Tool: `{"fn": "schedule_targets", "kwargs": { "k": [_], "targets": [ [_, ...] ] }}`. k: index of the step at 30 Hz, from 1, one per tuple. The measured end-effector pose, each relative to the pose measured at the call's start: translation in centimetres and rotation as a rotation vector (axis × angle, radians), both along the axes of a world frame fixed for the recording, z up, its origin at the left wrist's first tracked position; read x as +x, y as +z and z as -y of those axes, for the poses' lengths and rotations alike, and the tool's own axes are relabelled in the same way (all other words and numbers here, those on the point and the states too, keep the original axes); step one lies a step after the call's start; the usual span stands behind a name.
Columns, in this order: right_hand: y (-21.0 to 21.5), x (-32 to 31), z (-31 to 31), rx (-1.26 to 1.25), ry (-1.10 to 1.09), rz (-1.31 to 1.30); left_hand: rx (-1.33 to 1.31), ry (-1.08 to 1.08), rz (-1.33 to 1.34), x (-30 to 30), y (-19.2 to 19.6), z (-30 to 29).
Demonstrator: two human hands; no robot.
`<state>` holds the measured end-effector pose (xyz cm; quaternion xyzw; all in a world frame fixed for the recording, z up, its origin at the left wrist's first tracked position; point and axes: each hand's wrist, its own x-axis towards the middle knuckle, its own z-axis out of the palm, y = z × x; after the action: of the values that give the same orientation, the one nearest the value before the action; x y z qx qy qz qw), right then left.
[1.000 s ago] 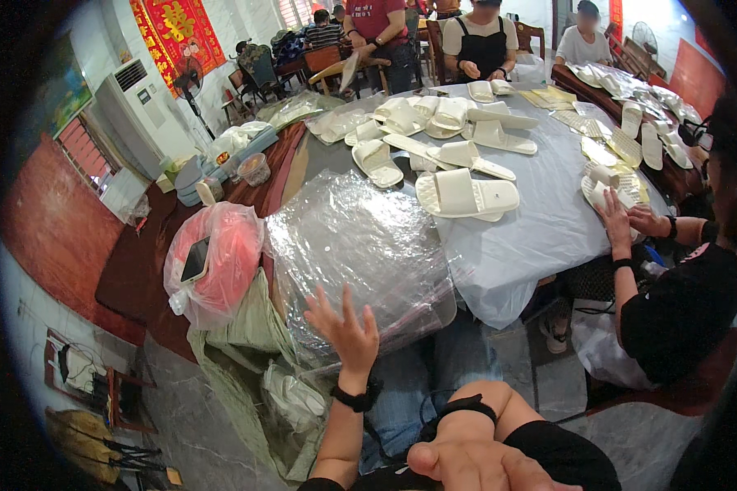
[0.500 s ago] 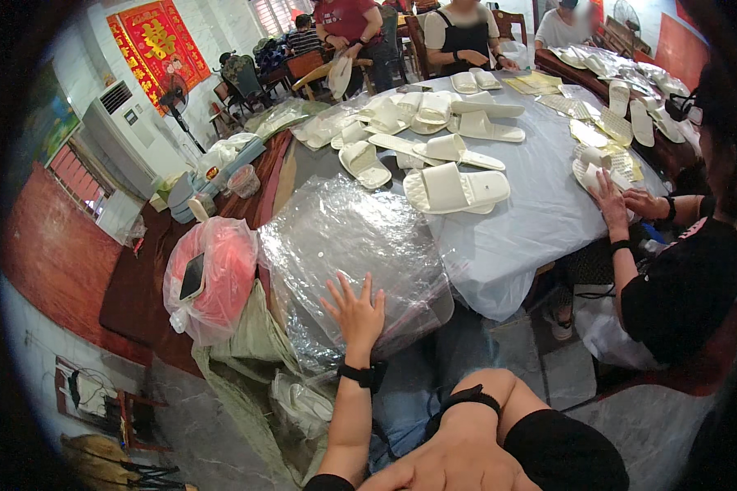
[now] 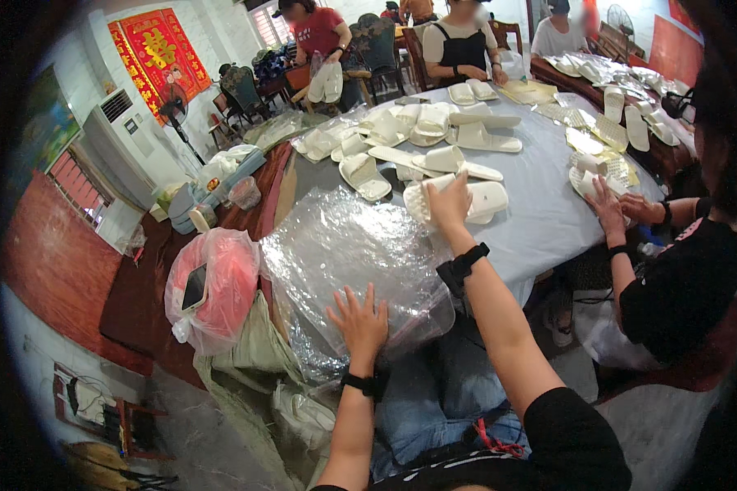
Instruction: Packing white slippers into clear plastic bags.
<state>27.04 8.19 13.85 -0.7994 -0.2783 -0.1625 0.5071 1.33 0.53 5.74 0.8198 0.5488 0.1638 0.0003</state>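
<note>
A stack of clear plastic bags (image 3: pixel 352 254) lies at the near edge of the table, and my left hand (image 3: pixel 360 327) rests flat on it with fingers spread. My right hand (image 3: pixel 452 203) reaches across to the nearest pair of white slippers (image 3: pixel 488 198) and grips it at the strap; the fingertips are partly hidden. Just beyond, several more white slippers (image 3: pixel 393 127) lie in a loose cluster, some overlapping. One of them, a single slipper (image 3: pixel 365 177), sits close to the far edge of the bags.
Left of the bags is a pink-filled plastic bag (image 3: pixel 225 278) with a phone (image 3: pixel 195 286) on top. A co-worker's hands (image 3: pixel 610 204) handle slippers at the right. Yellowish sheets (image 3: pixel 585 143) lie behind them. Other people stand or sit at the far side of the table (image 3: pixel 540 221).
My right hand has swung from low near my body up to the white slippers and taken hold. My left hand stays on the bags. A standing person in red at the back has shifted left.
</note>
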Motion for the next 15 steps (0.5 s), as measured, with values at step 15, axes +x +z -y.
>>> {"fn": "schedule_targets", "kwargs": {
  "k": [15],
  "targets": [
    [-1.3, -9.2, 9.4, 0.51, 0.88, -1.077, -0.025, 0.005, -0.082, -0.4, -0.3, -0.3]
  ]
}}
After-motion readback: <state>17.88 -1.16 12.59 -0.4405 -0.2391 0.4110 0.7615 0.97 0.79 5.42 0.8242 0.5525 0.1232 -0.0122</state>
